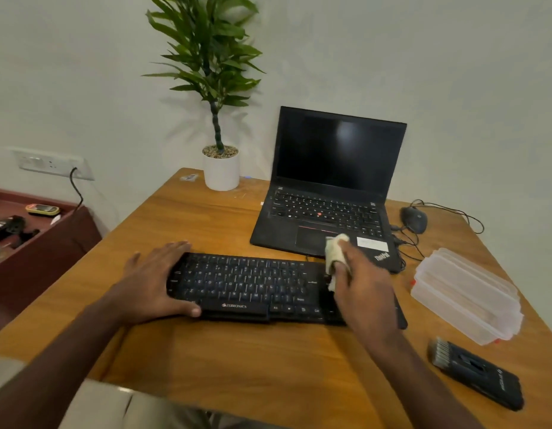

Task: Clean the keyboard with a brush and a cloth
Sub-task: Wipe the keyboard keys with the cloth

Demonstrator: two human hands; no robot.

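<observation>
- Table (237, 360): wooden top carrying everything named below; each place is given relative to the keyboard.
- Laptop (327, 193): open, screen dark, just behind the keyboard's right half. Its front edge lies close to the wiping zone and, by judgement, limits any stroke away from the person.
- Keyboard (253, 286): black, lying flat at the near centre of the table. The step in hand is judged to be the cloth wipe, working at the right end.
- Potted plant (220, 168): well behind the keyboard, toward the left.
- Plastic containers (466, 295): clear, stacked, just right of the keyboard. They narrow the room for the right forearm.
- Brush (475, 374): dark tool with short bristles, lying free to the right and nearer the person.
- Left hand (154, 280): fingers straight, spread over the keyboard's left end, thumb at the near edge, steadying it.
- Right hand (361, 289): fingers curled round the cloth, over the right end.
- Mouse (414, 219): behind and right, its cables trailing.
- Cloth (335, 252): pale, bunched, touching the right-hand keys. The next move calls for light pressure and strokes leftward along the rows while the keyboard is held.
</observation>
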